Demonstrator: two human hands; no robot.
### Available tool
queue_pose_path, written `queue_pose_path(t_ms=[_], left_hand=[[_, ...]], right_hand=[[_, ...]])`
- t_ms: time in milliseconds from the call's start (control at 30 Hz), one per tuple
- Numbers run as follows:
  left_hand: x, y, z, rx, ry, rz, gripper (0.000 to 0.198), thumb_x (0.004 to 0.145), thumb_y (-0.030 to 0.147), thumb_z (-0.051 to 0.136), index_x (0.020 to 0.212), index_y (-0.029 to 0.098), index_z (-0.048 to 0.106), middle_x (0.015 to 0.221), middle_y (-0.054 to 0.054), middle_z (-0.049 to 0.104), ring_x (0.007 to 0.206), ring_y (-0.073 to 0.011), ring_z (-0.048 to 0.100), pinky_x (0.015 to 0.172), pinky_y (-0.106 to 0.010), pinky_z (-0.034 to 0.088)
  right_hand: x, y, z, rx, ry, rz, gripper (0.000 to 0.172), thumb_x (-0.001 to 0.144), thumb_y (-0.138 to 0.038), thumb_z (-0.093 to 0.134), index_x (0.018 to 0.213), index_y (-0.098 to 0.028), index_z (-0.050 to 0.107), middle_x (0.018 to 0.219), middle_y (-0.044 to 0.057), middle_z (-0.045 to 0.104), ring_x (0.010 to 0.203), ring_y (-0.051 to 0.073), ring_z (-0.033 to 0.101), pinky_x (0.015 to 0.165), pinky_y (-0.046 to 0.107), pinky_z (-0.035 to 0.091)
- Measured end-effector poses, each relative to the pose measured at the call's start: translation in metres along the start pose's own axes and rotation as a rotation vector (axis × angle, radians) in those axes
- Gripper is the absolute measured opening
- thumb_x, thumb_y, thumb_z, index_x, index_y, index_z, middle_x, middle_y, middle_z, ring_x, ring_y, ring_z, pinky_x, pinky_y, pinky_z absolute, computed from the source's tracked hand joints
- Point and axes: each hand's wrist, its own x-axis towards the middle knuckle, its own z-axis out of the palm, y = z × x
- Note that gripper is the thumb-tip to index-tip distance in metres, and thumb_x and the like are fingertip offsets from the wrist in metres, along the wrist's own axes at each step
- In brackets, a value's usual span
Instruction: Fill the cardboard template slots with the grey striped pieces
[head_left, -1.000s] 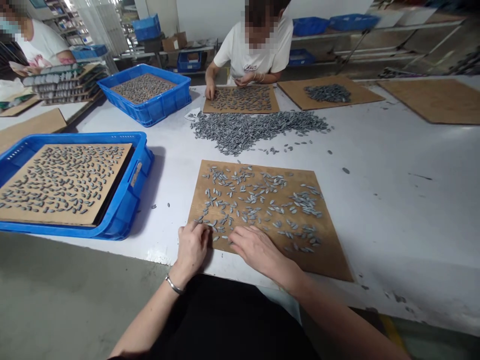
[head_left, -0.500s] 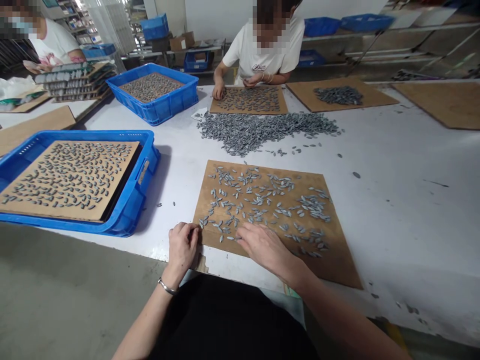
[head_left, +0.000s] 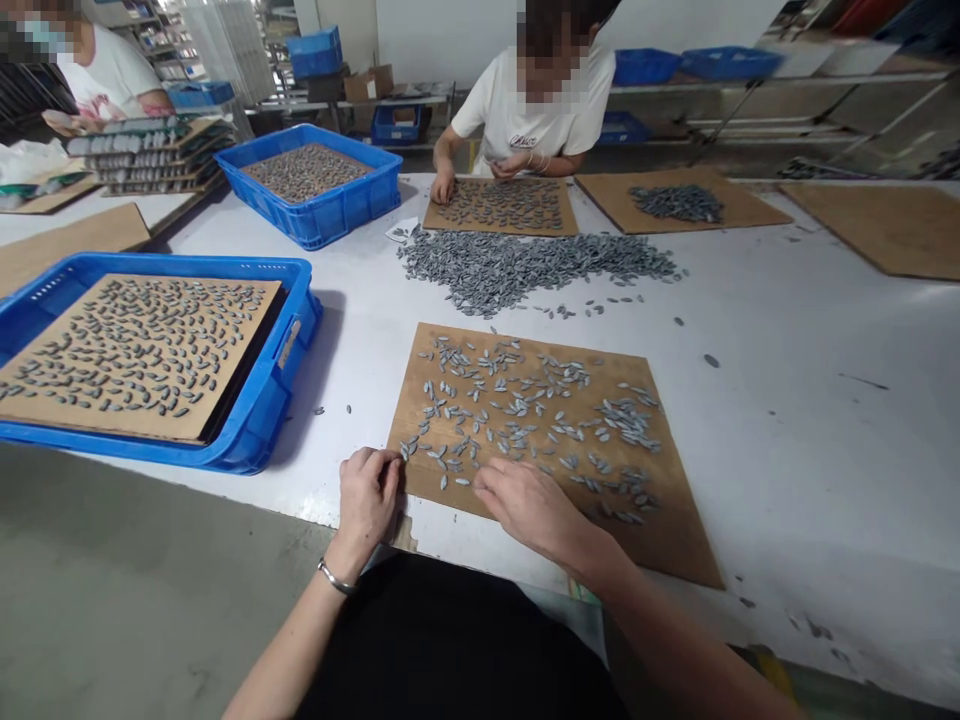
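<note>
In front of me a brown board [head_left: 675, 530] lies on the table, scattered with small grey leaf-shaped pieces [head_left: 628, 425], some clumped at its right side. My left hand [head_left: 367, 495] is closed at the board's near left corner, thumb and fingers together; whatever is between them is hidden. Over the near edge of the same board, my right hand [head_left: 532, 508] has its fingers drawn together and pointing down-left, close to some loose pieces. Its fingertips are partly hidden, so what they pinch cannot be made out. A large heap of the same grey pieces [head_left: 487, 270] lies beyond the board.
At left, a blue crate [head_left: 262, 440] holds a board covered in spaced pieces. Another blue crate [head_left: 315, 225] stands behind it. Across the table a co-worker [head_left: 551, 120] handles pieces over a board [head_left: 435, 218]. More boards [head_left: 900, 235] lie at the far right.
Both hands stay at the near edge of the board, with the right hand's fingers shifting only slightly. The view has tilted a little. The co-worker opposite remains over their board.
</note>
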Motion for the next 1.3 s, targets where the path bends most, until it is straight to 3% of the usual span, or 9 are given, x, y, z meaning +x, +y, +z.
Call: queue_pose_path(t_ms=[200,367,567,700,933,1067,1167,1300], left_hand=[[0.009,0.014,0.003,0.155,-0.087,-0.080,0.012,0.099,0.030,0.063,0.095,0.022,0.070,0.091,-0.006,0.068,0.090,-0.0241,0.063,0.084,-0.039,0.043],[0.018,0.023,0.002,0.253,-0.183,-0.155,0.009,0.098,0.028,0.064,0.094,0.021,0.067,0.095,-0.007,0.068,0.093,-0.0255,0.062,0.085,-0.040,0.041],[0.016,0.020,-0.001,0.156,-0.198,-0.042,0.010,0.097,0.021,0.059,0.098,0.021,0.068,0.093,-0.007,0.069,0.091,-0.0258,0.063,0.084,-0.041,0.043],[0.014,0.022,-0.002,0.079,-0.296,0.056,0.012,0.096,0.016,0.058,0.097,0.022,0.069,0.098,-0.007,0.071,0.095,-0.0253,0.065,0.086,-0.041,0.044],[0.024,0.022,-0.008,-0.055,-0.432,0.040,0.013,0.089,0.013,0.065,0.094,0.023,0.072,0.098,-0.006,0.073,0.096,-0.0249,0.068,0.090,-0.040,0.049],[0.029,0.014,-0.016,-0.256,-0.343,-0.053,0.014,0.094,0.018,0.060,0.095,0.023,0.073,0.099,-0.005,0.074,0.091,-0.0205,0.070,0.086,-0.034,0.053],[0.031,0.006,-0.021,-0.240,-0.206,-0.150,0.016,0.096,0.023,0.058,0.097,0.022,0.075,0.096,-0.005,0.073,0.087,-0.0199,0.069,0.083,-0.034,0.053],[0.028,-0.002,-0.021,-0.241,-0.135,-0.173,0.016,0.095,0.024,0.058,0.093,0.022,0.074,0.092,-0.004,0.072,0.083,-0.0190,0.068,0.080,-0.033,0.053]], right_hand=[[0.008,-0.005,-0.008,0.077,0.065,0.012,0.010,0.101,-0.022,0.060,0.094,-0.020,0.066,0.098,0.005,0.070,0.091,0.019,0.066,0.080,0.030,0.042],[0.019,-0.017,-0.010,0.002,0.001,-0.014,0.016,0.102,-0.018,0.055,0.092,-0.020,0.067,0.100,0.006,0.071,0.092,0.020,0.066,0.082,0.031,0.042],[0.019,-0.016,-0.009,-0.014,0.020,-0.004,0.024,0.105,-0.017,0.048,0.091,-0.019,0.068,0.095,0.007,0.070,0.092,0.020,0.065,0.084,0.032,0.042],[0.019,-0.016,-0.009,0.070,-0.034,-0.005,0.024,0.105,-0.018,0.049,0.091,-0.021,0.068,0.098,0.005,0.071,0.089,0.018,0.065,0.080,0.031,0.042],[0.029,-0.012,-0.017,0.169,-0.051,0.082,0.016,0.102,-0.023,0.056,0.094,-0.021,0.070,0.100,0.005,0.072,0.090,0.018,0.066,0.076,0.028,0.041],[0.039,-0.020,-0.018,0.092,-0.006,0.043,0.022,0.105,-0.026,0.052,0.099,-0.021,0.073,0.103,0.008,0.072,0.092,0.019,0.067,0.080,0.030,0.043],[0.047,-0.028,-0.012,0.009,-0.012,0.033,0.021,0.103,-0.025,0.053,0.099,-0.019,0.073,0.103,0.009,0.073,0.093,0.021,0.067,0.082,0.032,0.044],[0.051,-0.036,-0.004,-0.067,0.045,-0.058,0.020,0.101,-0.017,0.052,0.096,-0.019,0.072,0.099,0.009,0.073,0.092,0.021,0.066,0.085,0.033,0.045]])
